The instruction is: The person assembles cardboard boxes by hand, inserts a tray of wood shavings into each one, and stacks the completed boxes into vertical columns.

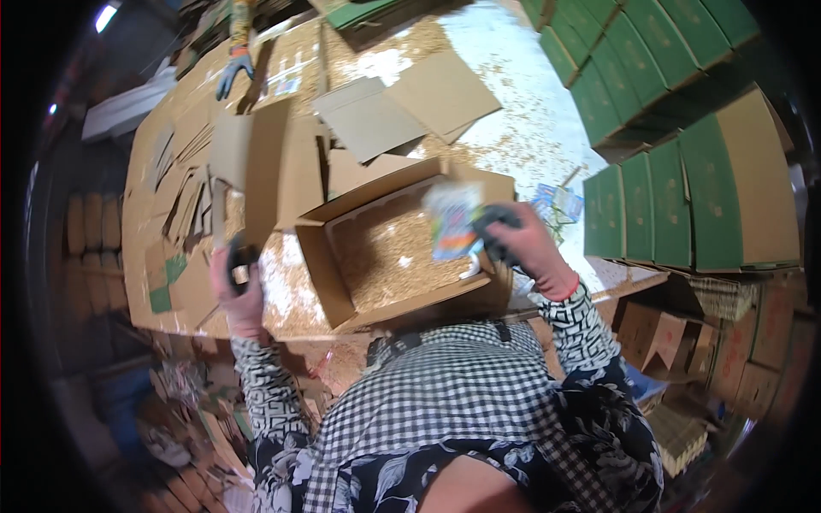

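Observation:
An open cardboard box (pixel 346 291) stands in front of me on the table, with loose tan shavings-like material covering its bottom. My right hand (pixel 530 250), in a pink glove with dark fingers, pinches a small colourful printed packet (pixel 455 224) over the right part of the box; the packet is blurred. To the left of the box, my left hand (pixel 239 286), gloved alike, is closed on the lower end of a folded cardboard piece (pixel 267 162) that stands up from the table. Part of its grip is hidden by blur.
Flat cardboard sheets (pixel 445 90) and scraps lie across the shavings-strewn table (pixel 522 94). More printed packets (pixel 560 203) lie right of the box. Green boxes (pixel 667 201) are stacked at right. Another person's gloved hand (pixel 233 73) is at the far left.

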The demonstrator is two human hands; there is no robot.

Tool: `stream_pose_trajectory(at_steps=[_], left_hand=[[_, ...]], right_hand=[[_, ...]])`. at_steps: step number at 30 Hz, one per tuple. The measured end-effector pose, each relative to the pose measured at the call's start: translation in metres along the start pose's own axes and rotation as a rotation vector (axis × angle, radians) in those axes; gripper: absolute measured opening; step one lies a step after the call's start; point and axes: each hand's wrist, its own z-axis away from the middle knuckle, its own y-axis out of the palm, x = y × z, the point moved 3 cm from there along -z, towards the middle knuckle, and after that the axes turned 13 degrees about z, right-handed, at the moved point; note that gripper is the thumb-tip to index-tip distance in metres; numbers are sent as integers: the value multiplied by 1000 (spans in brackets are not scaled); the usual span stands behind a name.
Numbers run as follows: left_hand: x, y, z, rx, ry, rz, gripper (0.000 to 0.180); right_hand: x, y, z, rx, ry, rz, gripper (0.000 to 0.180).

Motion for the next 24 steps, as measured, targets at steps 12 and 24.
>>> stream_pose_trajectory(at_steps=[12,24], left_hand=[[-83,135,27,1213,323,31,31],[-26,62,18,397,-404,575,60]], right_hand=[[-4,87,-35,-169,-666,1430,27],[-59,-30,-57,-43,-220,506,25]])
